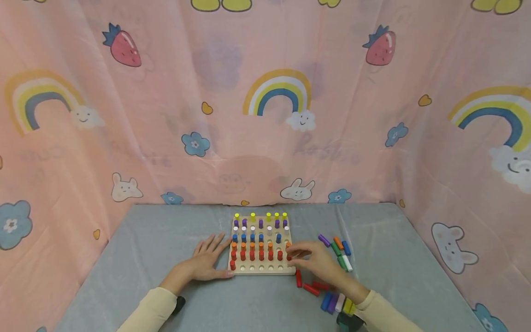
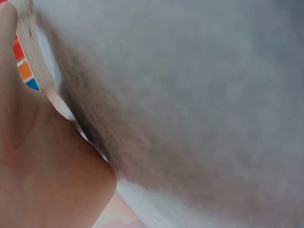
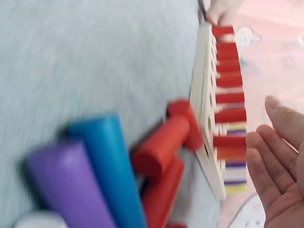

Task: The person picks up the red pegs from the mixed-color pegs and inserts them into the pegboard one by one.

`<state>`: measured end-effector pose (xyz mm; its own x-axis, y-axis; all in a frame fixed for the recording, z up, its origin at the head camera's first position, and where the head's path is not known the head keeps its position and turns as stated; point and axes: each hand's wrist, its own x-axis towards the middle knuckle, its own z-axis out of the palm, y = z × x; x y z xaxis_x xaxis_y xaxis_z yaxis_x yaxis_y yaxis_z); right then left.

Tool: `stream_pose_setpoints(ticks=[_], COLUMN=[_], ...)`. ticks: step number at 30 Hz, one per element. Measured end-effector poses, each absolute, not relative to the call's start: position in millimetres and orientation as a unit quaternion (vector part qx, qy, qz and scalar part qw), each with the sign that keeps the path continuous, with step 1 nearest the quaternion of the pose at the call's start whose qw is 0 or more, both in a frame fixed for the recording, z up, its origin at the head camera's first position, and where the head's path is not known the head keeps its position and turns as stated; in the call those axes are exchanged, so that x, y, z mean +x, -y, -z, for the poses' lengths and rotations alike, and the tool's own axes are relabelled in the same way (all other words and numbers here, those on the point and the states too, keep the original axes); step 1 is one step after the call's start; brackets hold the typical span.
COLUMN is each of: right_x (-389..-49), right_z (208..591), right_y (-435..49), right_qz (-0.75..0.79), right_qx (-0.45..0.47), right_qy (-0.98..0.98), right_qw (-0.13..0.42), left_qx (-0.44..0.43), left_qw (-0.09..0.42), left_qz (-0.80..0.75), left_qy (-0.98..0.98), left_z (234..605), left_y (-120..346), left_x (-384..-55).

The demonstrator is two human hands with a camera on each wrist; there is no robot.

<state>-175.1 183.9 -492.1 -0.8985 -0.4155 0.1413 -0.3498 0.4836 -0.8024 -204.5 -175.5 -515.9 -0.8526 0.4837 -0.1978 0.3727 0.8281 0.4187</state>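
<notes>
A wooden pegboard (image 1: 266, 273) stands on the grey table with rows of yellow, purple, white, blue, orange and red pegs. My left hand (image 1: 206, 260) lies spread beside its left side, thumb at the near left corner and fingertips at the edge. Over the board's right edge is my right hand (image 1: 318, 263), thumb apart from the fingers. In the right wrist view its fingertips (image 3: 253, 141) are right at the end red peg (image 3: 229, 141) of a row, with nothing pinched. One red peg (image 1: 233, 265) stands at the left of the front row.
Loose red pegs (image 1: 311, 289) lie by the board's near right corner. Right of the board is a group with a green peg (image 1: 336, 249) and several others. Below the right wrist lie a blue peg (image 1: 326, 301) and more. A pink patterned curtain (image 1: 265, 152) hangs behind.
</notes>
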Motion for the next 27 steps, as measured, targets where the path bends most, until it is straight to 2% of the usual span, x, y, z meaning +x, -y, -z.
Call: stream_pose_setpoints(ticks=[4,16,22,27], right_x=[-175.4,-178.6,-180.1,-179.6], right_z=[490.4,500.4,508.1,511.4], right_y=[-200.2,-241.9,-259.2,-267.8], right_qz=[0.457,0.425,0.398,0.376], right_qx=[-0.226,-0.197,-0.216,-0.211], right_qy=[-0.860,-0.882,-0.891,-0.901], right_qw=[0.015,0.051,0.041,0.042], left_qx=[0.224,0.216,0.220,0.229], left_qw=[0.149,0.144,0.148,0.131], left_qz=[-0.179,-0.172,-0.188,-0.203], left_qy=[-0.946,-0.950,-0.946,-0.943], left_z=[514.8,514.2,518.6,529.0], left_y=[174.5,172.5,175.1,178.2], left_x=[-204.0,-203.5,-205.2,-207.5])
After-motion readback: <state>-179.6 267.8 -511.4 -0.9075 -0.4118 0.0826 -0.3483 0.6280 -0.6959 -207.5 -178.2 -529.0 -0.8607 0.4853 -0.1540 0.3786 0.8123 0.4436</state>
